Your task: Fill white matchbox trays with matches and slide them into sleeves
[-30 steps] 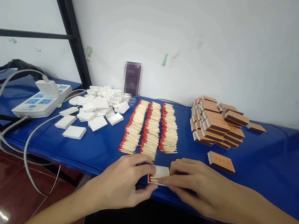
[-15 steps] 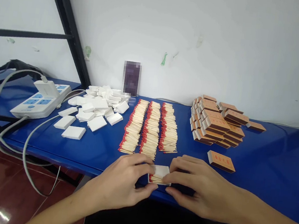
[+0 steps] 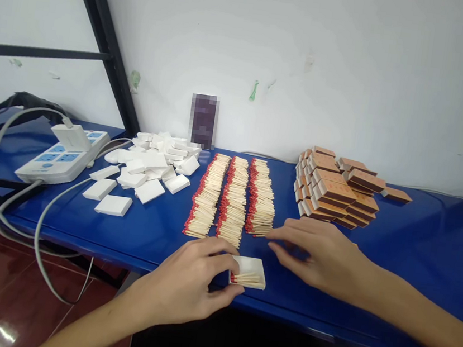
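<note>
At the table's front edge, my left hand point(image 3: 197, 276) grips the left end of a white matchbox tray point(image 3: 254, 265) between thumb and fingers. A few red-tipped matches point(image 3: 248, 279) lie along the tray's near side. My right hand point(image 3: 322, 258) is apart from the tray, its thumb and index fingertips separated beside the near end of the right-hand row of matches point(image 3: 262, 200); no match shows between them. Left of that row run a middle row of matches point(image 3: 234, 202) and a left row of matches point(image 3: 208, 199), all with red heads to the left.
White trays point(image 3: 152, 164) lie heaped at the left. Orange-brown matchboxes point(image 3: 335, 189) are stacked at the back right. A power strip point(image 3: 64, 161) with a charger and looping cables point(image 3: 43, 229) sits far left. A blurred dark rectangle point(image 3: 204, 122) leans on the wall.
My right hand has left the tray and moved up to the near end of the right match row, now covering the single matchbox. The left hand still holds the tray in place.
</note>
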The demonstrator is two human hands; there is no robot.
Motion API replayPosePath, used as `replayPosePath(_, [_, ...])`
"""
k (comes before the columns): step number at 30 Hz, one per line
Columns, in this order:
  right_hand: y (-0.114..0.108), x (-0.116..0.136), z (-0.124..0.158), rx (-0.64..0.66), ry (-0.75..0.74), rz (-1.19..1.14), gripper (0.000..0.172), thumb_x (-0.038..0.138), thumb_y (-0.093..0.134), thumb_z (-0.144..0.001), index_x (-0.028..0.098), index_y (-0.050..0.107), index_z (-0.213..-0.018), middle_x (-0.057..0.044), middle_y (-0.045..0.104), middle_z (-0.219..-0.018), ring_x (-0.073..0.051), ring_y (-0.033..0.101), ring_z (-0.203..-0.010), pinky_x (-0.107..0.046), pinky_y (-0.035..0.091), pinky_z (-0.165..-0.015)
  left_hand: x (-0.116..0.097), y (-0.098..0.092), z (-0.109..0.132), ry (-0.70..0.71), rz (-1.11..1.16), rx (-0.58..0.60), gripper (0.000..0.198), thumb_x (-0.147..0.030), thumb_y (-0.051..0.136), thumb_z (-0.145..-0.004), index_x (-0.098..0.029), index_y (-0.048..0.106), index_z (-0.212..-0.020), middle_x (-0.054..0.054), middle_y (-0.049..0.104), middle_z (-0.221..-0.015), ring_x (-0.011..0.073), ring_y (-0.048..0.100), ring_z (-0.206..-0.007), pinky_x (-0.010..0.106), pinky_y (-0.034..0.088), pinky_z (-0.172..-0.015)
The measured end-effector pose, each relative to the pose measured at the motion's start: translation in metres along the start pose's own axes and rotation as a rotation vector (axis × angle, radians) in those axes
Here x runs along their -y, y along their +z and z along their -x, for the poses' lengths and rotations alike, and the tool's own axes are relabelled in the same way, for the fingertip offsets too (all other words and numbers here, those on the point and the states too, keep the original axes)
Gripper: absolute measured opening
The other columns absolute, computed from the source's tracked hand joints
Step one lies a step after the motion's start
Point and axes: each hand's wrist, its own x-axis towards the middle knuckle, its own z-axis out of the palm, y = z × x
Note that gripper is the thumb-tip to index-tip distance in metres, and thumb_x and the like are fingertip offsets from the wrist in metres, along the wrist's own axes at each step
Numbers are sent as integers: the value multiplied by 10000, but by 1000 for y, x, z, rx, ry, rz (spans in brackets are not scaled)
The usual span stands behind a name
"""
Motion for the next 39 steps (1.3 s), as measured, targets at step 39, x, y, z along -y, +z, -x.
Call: replayPosePath(39, [19, -10, -8, 57, 305, -143, 180, 188, 603, -859, 193, 780, -829, 44, 585, -476, -88, 474, -396, -210, 347, -456, -2, 0, -2, -7, -26, 65, 175, -247, 625, -953, -221, 655, -1123, 53, 652, -1173, 217, 658, -1049, 361, 547, -935])
